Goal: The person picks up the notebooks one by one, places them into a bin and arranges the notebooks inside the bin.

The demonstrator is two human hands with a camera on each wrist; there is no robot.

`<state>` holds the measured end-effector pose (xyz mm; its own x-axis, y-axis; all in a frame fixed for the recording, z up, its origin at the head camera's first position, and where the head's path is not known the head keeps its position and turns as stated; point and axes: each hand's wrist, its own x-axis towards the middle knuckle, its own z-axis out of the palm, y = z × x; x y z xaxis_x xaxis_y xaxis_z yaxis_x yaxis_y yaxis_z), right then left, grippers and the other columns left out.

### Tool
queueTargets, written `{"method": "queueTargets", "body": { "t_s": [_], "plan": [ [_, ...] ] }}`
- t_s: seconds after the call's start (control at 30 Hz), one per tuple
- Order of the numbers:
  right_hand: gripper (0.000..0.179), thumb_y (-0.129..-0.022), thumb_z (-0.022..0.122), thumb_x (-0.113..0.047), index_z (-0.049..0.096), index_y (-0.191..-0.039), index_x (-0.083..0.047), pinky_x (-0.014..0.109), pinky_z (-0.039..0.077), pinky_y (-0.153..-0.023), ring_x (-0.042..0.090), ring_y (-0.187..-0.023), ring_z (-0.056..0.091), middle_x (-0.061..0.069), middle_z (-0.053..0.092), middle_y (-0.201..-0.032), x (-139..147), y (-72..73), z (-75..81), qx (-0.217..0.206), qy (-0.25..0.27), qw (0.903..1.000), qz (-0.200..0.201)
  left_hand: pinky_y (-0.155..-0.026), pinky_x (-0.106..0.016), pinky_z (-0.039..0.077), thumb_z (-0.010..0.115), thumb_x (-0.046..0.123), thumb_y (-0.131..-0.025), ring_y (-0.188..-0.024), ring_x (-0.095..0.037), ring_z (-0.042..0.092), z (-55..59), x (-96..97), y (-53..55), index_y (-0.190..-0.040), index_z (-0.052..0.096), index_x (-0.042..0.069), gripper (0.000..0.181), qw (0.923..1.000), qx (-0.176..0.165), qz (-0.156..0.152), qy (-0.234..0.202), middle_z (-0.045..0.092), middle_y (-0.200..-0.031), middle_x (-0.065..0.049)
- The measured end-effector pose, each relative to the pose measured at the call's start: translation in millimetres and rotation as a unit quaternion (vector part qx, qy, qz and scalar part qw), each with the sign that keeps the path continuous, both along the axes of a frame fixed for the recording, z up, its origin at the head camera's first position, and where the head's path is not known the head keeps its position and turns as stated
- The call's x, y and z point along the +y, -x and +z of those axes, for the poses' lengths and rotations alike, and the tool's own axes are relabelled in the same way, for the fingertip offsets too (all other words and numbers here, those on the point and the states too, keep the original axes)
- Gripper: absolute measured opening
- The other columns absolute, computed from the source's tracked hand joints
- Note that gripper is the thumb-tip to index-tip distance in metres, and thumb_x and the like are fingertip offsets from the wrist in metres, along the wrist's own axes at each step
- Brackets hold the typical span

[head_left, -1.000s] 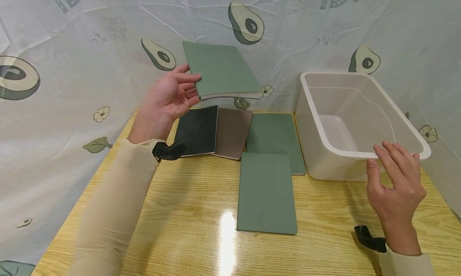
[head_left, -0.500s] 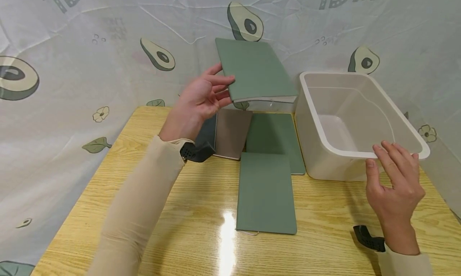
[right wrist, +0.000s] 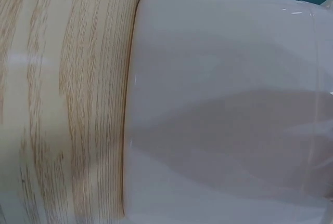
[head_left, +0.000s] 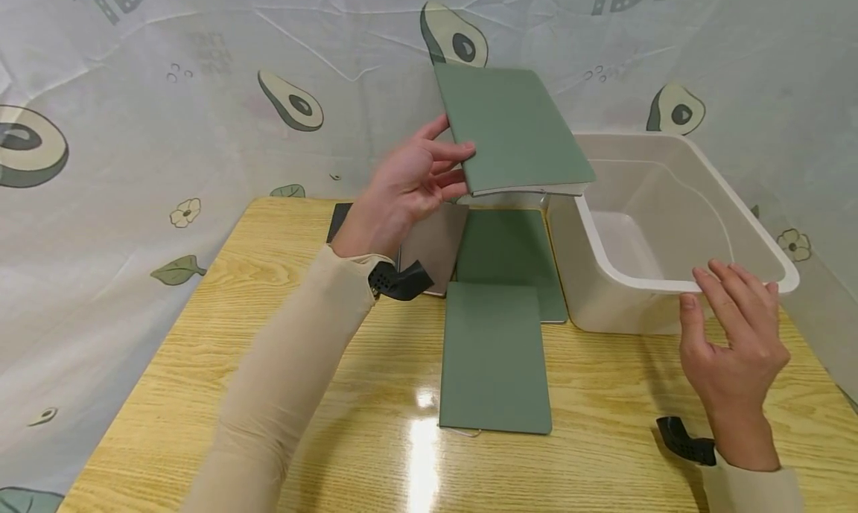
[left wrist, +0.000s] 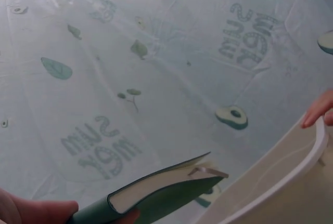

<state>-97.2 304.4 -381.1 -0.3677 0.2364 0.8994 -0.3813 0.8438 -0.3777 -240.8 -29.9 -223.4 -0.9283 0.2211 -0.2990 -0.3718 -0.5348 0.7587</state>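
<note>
The left hand (head_left: 412, 179) pinches a green book (head_left: 515, 133) by its spine, raised near the bin's left rim; the right hand (head_left: 740, 349), fingers extended, touches the near rim of the bin (head_left: 606, 293). Left of it, other books (head_left: 494, 360) overlap on the bench (head_left: 375, 424).

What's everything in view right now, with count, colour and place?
Table: one, yellowish wood, beneath the bin and flat notebooks
Patterned sheet: one, pale with avocado prints, behind the table
Bin: one, off-white, right side of the table
Flat green notebooks: two, green, left of the bin, near one overlapping far one
Brown notebook: one, brown, left of those
Black notebook: one, black, leftmost, mostly hidden
Raised notebook: one, green, in left hand
Sleeves: two, beige, on forearms
Wrist pieces: two, black
Right hand: one, at bin's near rim
</note>
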Motion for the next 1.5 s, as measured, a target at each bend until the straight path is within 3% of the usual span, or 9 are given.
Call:
{"method": "queueTargets", "body": {
  "t_s": [0.13, 0.3, 0.6, 0.9, 1.17, 1.37, 1.5],
  "plan": [
    [0.041, -0.100, 0.070, -0.039, 0.081, -0.119, -0.004, 0.064, 0.034, -0.125, 0.048, -0.124, 0.067, 0.025, 0.076, -0.123, 5.1, -1.1, -2.0, -0.005, -0.003, 1.0000, -0.005, -0.109, -0.053, 0.053, 0.061, -0.010, -0.100, -0.118, -0.033, 0.068, -3.5, 13.4, 0.5, -0.155, 0.057, 0.031, 0.068, 0.9999, -0.001, -0.013, 0.005, 0.065, -0.120, -0.015],
    [0.040, -0.100, 0.071, -0.039, 0.081, -0.119, -0.005, 0.063, 0.034, -0.126, 0.046, -0.125, 0.067, 0.024, 0.076, -0.122, 7.6, -1.5, -4.5, 0.000, 0.003, 1.0000, -0.006, -0.110, -0.054, 0.052, 0.061, -0.010, -0.100, -0.128, -0.036, 0.068, -7.8, 30.7, 1.6, -0.158, 0.052, 0.031, 0.071, 0.9996, -0.005, -0.029, 0.004, 0.066, -0.124, -0.016],
    [0.040, -0.100, 0.071, -0.035, 0.081, -0.116, 0.000, 0.066, 0.034, -0.124, 0.053, -0.121, 0.066, 0.029, 0.075, -0.120, -4.8, -3.1, 2.8, 0.000, 0.008, 1.0000, 0.005, -0.115, -0.056, 0.049, 0.060, -0.011, -0.101, -0.137, -0.039, 0.063, -12.9, 54.3, 3.2, -0.160, 0.050, 0.028, 0.071, 0.9987, -0.006, -0.051, -0.003, 0.064, -0.135, -0.018],
    [0.040, -0.100, 0.070, -0.036, 0.081, -0.118, -0.002, 0.064, 0.036, -0.124, 0.051, -0.122, 0.066, 0.028, 0.075, -0.120, -4.3, -0.6, 2.6, 0.003, 0.002, 1.0000, 0.004, -0.113, -0.055, 0.051, 0.064, -0.013, -0.097, -0.133, -0.040, 0.066, -17.4, 77.8, 9.0, -0.152, 0.059, 0.025, 0.067, 0.9985, -0.028, -0.045, -0.016, 0.073, -0.121, -0.017],
    [0.039, -0.100, 0.070, -0.035, 0.080, -0.118, -0.002, 0.065, 0.034, -0.125, 0.052, -0.122, 0.066, 0.028, 0.075, -0.121, -6.9, -2.1, 3.5, -0.005, 0.003, 1.0000, 0.004, -0.114, -0.054, 0.050, 0.062, -0.013, -0.099, -0.137, -0.037, 0.064, -20.5, 97.3, 12.4, -0.161, 0.047, 0.024, 0.074, 0.9977, -0.024, -0.063, -0.010, 0.067, -0.141, -0.019],
    [0.039, -0.100, 0.072, -0.037, 0.081, -0.118, -0.004, 0.064, 0.034, -0.125, 0.049, -0.124, 0.067, 0.025, 0.076, -0.121, -1.6, -0.8, -1.4, 0.004, 0.007, 0.9999, 0.006, -0.112, -0.052, 0.052, 0.064, -0.013, -0.098, -0.134, -0.037, 0.066, -16.6, 110.5, 10.1, -0.158, 0.050, 0.022, 0.072, 0.9965, -0.017, -0.080, -0.013, 0.075, -0.115, -0.014],
    [0.037, -0.099, 0.073, -0.037, 0.082, -0.118, -0.006, 0.063, 0.035, -0.125, 0.047, -0.124, 0.067, 0.023, 0.077, -0.122, 3.1, 1.3, -5.4, 0.013, 0.009, 0.9998, 0.008, -0.112, -0.049, 0.053, 0.066, -0.012, -0.096, -0.133, -0.036, 0.066, -13.3, 118.5, 7.6, -0.159, 0.050, 0.023, 0.073, 0.9964, -0.013, -0.083, -0.008, 0.073, -0.096, -0.008]
  ]
}}
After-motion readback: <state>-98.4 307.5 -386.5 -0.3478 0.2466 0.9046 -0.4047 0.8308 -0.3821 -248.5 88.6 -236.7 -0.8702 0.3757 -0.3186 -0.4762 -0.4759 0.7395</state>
